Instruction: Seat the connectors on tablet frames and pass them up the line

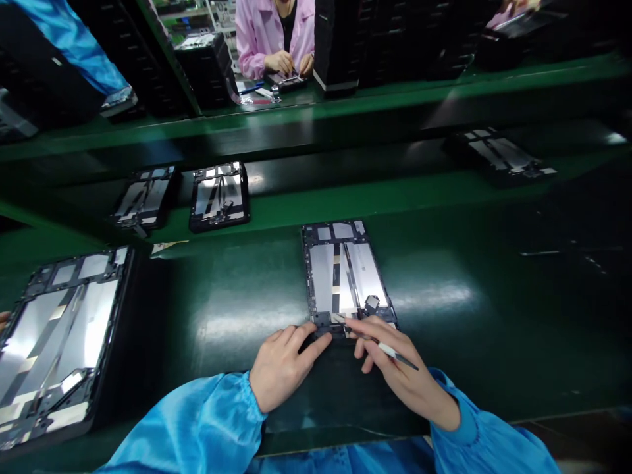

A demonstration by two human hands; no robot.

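Note:
An opened tablet frame [343, 270] with silver inner panels lies flat on the green bench in front of me. My left hand [281, 365] rests at its near edge, fingers curled and pressing down on the lower left corner. My right hand [395, 368] pinches a pair of thin tweezers [380, 345], whose tip touches the frame's bottom edge near a small dark part [371, 303]. Both of my arms wear shiny blue sleeves.
A larger open tablet frame [54, 342] sits at the left edge. Two more frames [145, 197] [220, 195] lie on the conveyor strip behind, another [503, 155] at the far right. Across the line a person in pink [276, 33] works; black tray stacks [340, 43] stand there.

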